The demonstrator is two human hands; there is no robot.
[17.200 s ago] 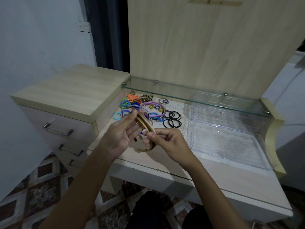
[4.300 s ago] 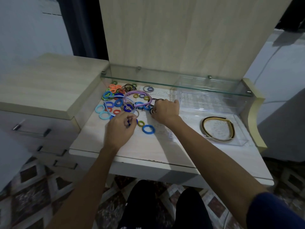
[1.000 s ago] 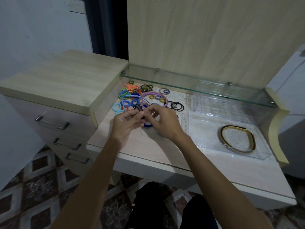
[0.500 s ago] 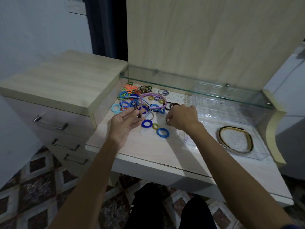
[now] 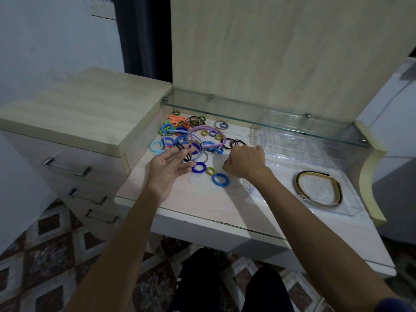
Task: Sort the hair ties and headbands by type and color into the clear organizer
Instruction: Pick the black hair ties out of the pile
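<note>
My left hand (image 5: pixel 167 168) is open, palm up, fingers spread and loose, with a few thin black hair ties (image 5: pixel 183 152) lying across the fingertips — resting there, not gripped. My right hand (image 5: pixel 244 162) is curled into a loose fist just beside the near-left corner of the clear organizer (image 5: pixel 337 167); something dark seems pinched at the thumb side, probably another black tie, but the view is too dim to be sure.

These thin ties weigh nothing and flop — I judge they'll slide off straight fingers, so hooking a fingertip through the loops is the safer hold. The fat fabric ones by my hands, the dark blue ring (image 5: pixel 199 167), the olive ring (image 5: pixel 210 170) and the lighter blue ring (image 5: pixel 220 179), are soft and springy; a pinch across the band should do.

Farther back on the bench (image 5: pixel 202 199) sits the mixed pile (image 5: pixel 180 131), with the lilac headband (image 5: pixel 208 137) lying over it — stiff, smooth plastic, best taken at the crown of the arch. The gold-and-black headband (image 5: pixel 319 191) already lies in the organizer's near compartment.
</note>
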